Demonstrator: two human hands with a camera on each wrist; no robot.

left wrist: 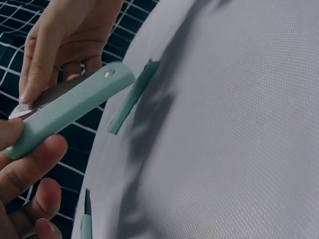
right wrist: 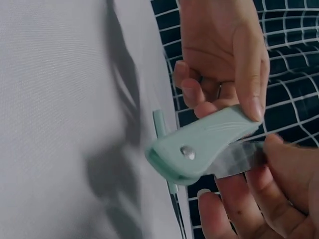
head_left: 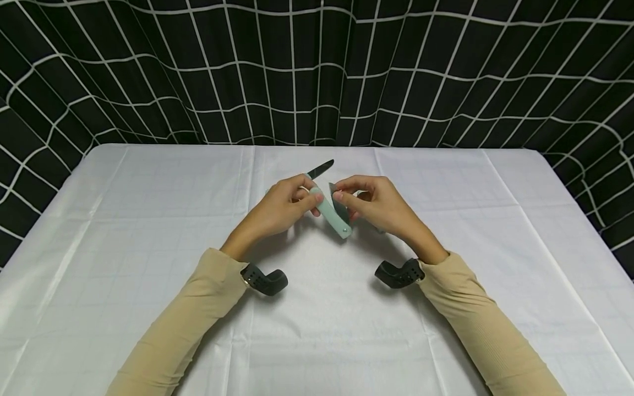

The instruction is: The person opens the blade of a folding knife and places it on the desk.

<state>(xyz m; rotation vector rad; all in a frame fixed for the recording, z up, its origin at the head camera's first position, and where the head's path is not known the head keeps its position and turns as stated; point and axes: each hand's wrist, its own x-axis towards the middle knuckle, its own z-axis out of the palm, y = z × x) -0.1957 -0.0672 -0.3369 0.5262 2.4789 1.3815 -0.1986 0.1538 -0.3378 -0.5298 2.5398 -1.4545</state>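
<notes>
My left hand [head_left: 277, 212] grips the mint-green handle of a folding knife [head_left: 331, 213] between thumb and fingers. Its metal blade [right wrist: 237, 158] stands partly swung out from the handle, and my right hand [head_left: 383, 203] pinches that blade. A round rivet [right wrist: 188, 152] shows at the handle's pivot end. Both hands hold the knife above the table. Behind the left hand lies a second knife with a dark blade [head_left: 321, 169]; the hand covers most of its green handle. In the left wrist view, another green object [left wrist: 133, 99] lies past the knife; its kind is unclear.
A white cloth covers the table [head_left: 317, 330]. Behind it hangs a black curtain [head_left: 317, 71] with a white grid. Each wrist wears a black camera mount, one on the left [head_left: 264, 279] and one on the right [head_left: 398, 274], below the hands.
</notes>
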